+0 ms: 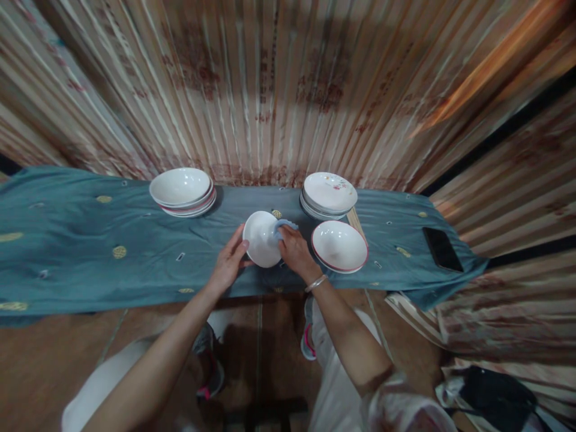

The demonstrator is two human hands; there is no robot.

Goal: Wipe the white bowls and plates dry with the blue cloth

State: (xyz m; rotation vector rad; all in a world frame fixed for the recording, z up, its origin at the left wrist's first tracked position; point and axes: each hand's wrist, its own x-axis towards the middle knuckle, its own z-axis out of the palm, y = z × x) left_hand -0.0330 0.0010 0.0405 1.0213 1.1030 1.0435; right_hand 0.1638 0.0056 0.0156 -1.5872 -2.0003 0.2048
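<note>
A small white bowl (260,240) is tilted up above the table's middle, its round face toward me. My left hand (230,258) grips its left edge, thumb on the rim and fingers behind. At the bowl's right edge, my right hand (294,247) is closed on a light blue cloth (285,226) that presses against the rim. Just right of that hand sits a white bowl with a red rim (339,246). Behind it stands a stack of white plates (330,193), the top one with a floral print. A stack of white bowls (180,189) stands at the left.
A teal cloth with pineapple prints (148,264) covers the narrow table. A black phone (442,249) lies near its right end. Pleated curtains (252,90) hang right behind the table. A dark bag (497,396) is on the floor at lower right.
</note>
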